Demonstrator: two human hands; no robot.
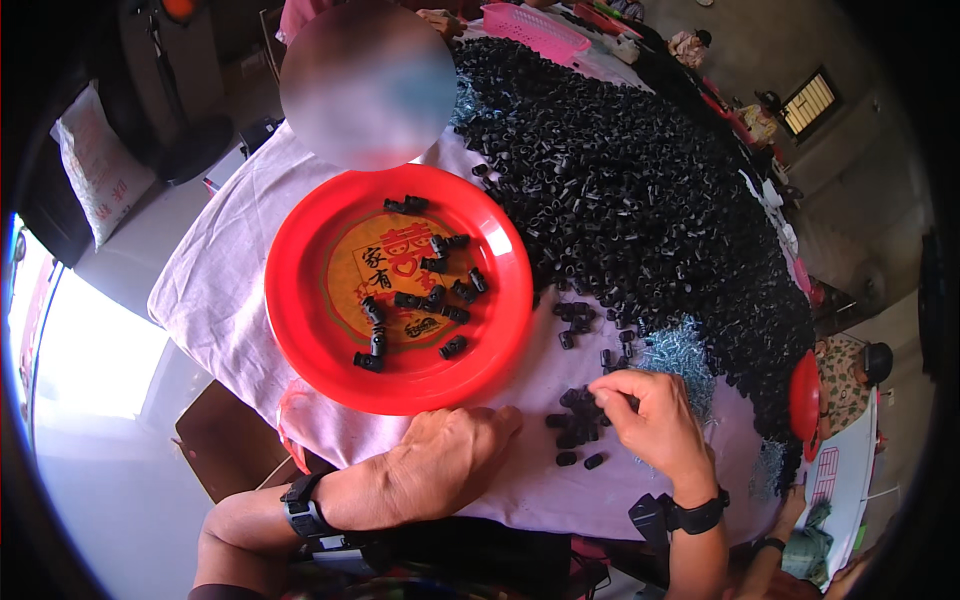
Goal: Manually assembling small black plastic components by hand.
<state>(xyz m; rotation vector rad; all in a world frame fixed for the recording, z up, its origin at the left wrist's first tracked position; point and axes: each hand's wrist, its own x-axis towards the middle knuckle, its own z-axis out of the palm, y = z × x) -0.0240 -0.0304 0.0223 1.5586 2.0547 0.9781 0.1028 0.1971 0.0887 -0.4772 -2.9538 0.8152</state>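
Note:
My left hand (455,458) rests on the cloth just below the red basin. Its fingers are curled under, and whatever they may hold is hidden. Thumb and fingertips of my right hand (655,420) are drawn together over a small cluster of short black tubular pieces (575,425); I cannot make out what is between them. In the round red basin (395,395) with a printed yellow centre lie several black joined pieces (453,346). Beyond my right hand is a small heap of shiny bluish metal screws or pins (680,360).
A large mound of black tubular pieces (640,190) covers the table's far right. Pale pink cloth (215,265) drapes the table. A pink basket (535,30) stands at the far side, and another red basin (804,395) at the right. A person (300,15) sits across; others work along the right.

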